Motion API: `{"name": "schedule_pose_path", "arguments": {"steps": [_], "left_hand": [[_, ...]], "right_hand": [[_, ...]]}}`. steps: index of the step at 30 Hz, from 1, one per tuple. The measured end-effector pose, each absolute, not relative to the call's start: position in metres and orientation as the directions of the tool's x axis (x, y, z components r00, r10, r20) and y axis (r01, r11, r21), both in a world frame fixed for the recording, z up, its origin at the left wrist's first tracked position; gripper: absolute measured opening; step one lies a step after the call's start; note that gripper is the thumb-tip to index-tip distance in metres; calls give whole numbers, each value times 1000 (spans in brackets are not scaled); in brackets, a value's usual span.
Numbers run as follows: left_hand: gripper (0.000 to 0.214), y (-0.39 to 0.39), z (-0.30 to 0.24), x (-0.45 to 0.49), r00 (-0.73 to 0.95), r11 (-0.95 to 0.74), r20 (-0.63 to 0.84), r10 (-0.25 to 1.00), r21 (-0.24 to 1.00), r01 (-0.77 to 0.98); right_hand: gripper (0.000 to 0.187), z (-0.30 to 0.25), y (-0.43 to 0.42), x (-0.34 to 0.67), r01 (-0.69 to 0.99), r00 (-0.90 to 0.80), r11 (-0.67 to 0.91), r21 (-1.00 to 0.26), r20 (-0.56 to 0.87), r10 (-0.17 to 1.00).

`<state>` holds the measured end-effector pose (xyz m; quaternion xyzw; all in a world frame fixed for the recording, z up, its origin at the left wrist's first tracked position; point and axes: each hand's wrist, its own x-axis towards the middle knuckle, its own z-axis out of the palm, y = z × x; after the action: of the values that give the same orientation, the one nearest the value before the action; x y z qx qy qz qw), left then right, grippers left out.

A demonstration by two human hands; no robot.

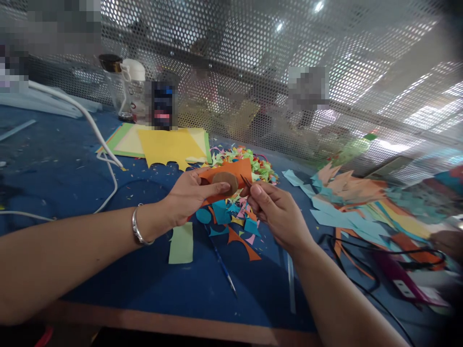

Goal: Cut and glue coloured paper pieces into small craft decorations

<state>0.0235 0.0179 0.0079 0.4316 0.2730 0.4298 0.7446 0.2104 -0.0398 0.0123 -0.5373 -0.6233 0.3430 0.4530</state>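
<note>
My left hand [191,193] is closed on an orange piece of paper [235,171] with a brown round disc [224,182] lying against it, held above the blue table. My right hand [275,207] is closed in a pinch around a thin dark tool [246,181], probably small scissors, whose tip touches the orange paper's right side. A silver bracelet [137,227] sits on my left wrist. Below the hands lie teal, orange and pink paper scraps [231,219].
Yellow and green paper sheets [170,144] lie at the back, next to a clear jar [116,89] and a white bottle [134,91]. A white cable [90,123] crosses the left. A blue pen [224,267], a green paper strip [181,243], more cut paper [347,197] and black cables [361,250] are near.
</note>
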Motion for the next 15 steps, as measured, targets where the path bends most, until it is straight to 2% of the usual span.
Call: {"name": "schedule_pose_path", "arguments": {"steps": [9, 15], "left_hand": [[47, 19, 8, 22, 436, 228, -40, 899, 893, -388], [51, 16, 3, 23, 486, 195, -10, 874, 923, -332]], "right_hand": [[44, 15, -40, 210, 402, -12, 135, -905, 143, 990], [46, 13, -40, 212, 426, -3, 147, -893, 161, 987]]}}
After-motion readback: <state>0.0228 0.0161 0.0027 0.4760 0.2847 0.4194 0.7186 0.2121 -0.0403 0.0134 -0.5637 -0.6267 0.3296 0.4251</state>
